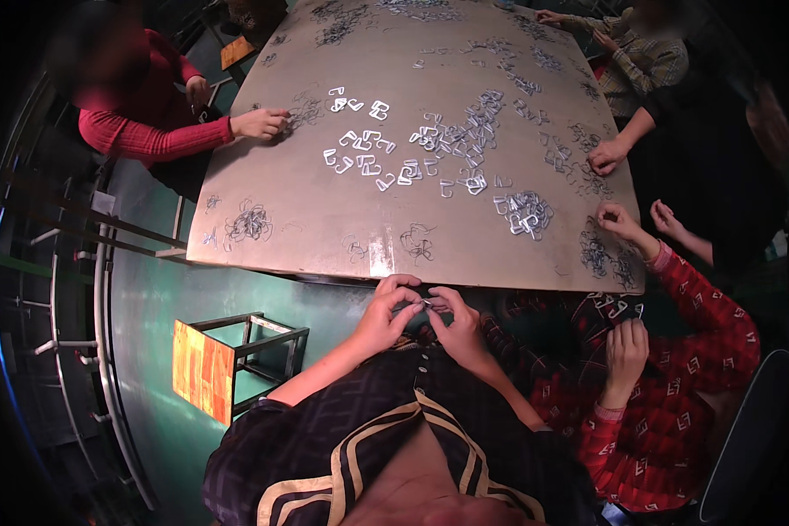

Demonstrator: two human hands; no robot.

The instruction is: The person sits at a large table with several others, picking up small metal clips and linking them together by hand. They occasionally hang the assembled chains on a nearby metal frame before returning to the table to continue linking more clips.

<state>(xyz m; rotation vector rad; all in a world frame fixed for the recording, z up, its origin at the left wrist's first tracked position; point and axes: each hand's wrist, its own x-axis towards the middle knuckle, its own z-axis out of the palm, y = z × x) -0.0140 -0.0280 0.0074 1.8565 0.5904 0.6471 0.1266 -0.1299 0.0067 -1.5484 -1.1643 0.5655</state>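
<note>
My left hand (382,316) and my right hand (458,329) meet just off the table's near edge, in front of my chest. Pinched between the fingertips of both is a small shiny metal piece (427,303); its exact shape is mostly covered by the fingers. On the table (324,210) just beyond lies a small heap of thin dark wire pieces (417,243). Farther up, silvery hook-shaped clips (409,172) lie scattered, with a denser pile of clips (524,213) to the right.
Co-workers' hands surround the table: one hand (261,124) at the left, others along the right, including a hand (626,351) close beside me in a red patterned sleeve (706,289). More dark wire pieces (248,224) lie near the left edge. A wooden-topped stool (203,371) stands at lower left.
</note>
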